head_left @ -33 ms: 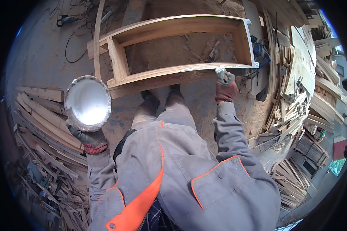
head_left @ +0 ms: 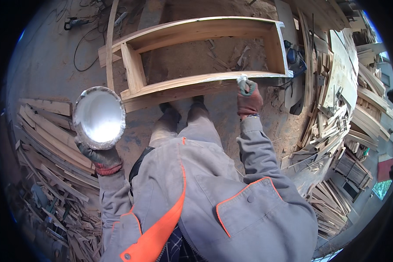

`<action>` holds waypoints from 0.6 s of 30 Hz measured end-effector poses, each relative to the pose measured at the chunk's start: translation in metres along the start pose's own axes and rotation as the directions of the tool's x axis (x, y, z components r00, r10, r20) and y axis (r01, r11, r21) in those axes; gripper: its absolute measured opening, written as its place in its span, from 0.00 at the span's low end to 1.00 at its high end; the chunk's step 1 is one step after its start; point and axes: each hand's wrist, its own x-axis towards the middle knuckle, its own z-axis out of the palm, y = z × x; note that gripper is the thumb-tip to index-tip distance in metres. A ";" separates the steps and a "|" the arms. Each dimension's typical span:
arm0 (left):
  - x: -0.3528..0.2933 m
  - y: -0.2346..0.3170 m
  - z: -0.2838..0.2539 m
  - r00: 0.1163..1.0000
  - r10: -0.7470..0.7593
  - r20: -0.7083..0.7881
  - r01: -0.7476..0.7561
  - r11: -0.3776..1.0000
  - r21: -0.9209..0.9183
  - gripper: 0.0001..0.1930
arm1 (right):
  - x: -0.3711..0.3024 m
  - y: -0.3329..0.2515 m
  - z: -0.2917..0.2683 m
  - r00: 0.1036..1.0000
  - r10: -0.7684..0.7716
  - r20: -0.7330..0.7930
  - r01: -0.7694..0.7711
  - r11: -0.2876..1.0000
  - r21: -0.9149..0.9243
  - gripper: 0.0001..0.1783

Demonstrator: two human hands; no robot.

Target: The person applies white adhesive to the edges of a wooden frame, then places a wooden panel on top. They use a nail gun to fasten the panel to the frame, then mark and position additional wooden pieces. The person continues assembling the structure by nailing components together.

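My gloved left hand (head_left: 99, 158) grips a round bowl (head_left: 77, 114) from below and behind. Its rim is crusted, and inside is a smooth white coating or liquid. A rectangular wooden frame (head_left: 137, 65) lies ahead of me, with white on its right end and along parts of its top edges. In its red and grey glove, my right hand (head_left: 249, 99) is closed on a small whitish wad (head_left: 242, 79), at the near rail's edge. Whether the wad is cloth or a brush tip cannot be made out.
Long boards and scraps (head_left: 61, 148) are heaped at left. More offcuts (head_left: 327, 131) lie at right. A blue power tool (head_left: 294, 56) sits beside the frame's right end. A corded tool (head_left: 76, 22) is on the far-left floor. A long batten (head_left: 110, 48) crosses the frame's left end.
My right hand has shifted slightly left along the near rail with the whitish wad. My left hand and the bowl stay almost where they were.
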 end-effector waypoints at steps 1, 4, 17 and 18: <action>-0.006 0.001 0.006 1.000 0.007 -0.008 -0.007 1.000 0.005 0.33 | -0.011 -0.025 0.009 0.991 -0.111 0.081 0.120 0.985 -0.125 0.15; -0.028 0.004 0.022 0.997 -0.003 -0.078 0.003 1.000 -0.001 0.34 | -0.039 -0.098 0.051 0.875 -0.265 0.405 0.268 0.962 0.050 0.11; -0.097 -0.017 0.041 0.978 -0.106 -0.179 0.093 0.993 -0.078 0.34 | 0.028 0.042 -0.031 0.965 -0.118 0.233 0.119 0.993 0.010 0.14; -0.101 -0.020 0.043 0.983 -0.114 -0.146 0.100 0.990 -0.101 0.35 | 0.043 0.068 -0.048 0.978 -0.021 0.206 0.039 0.996 -0.085 0.13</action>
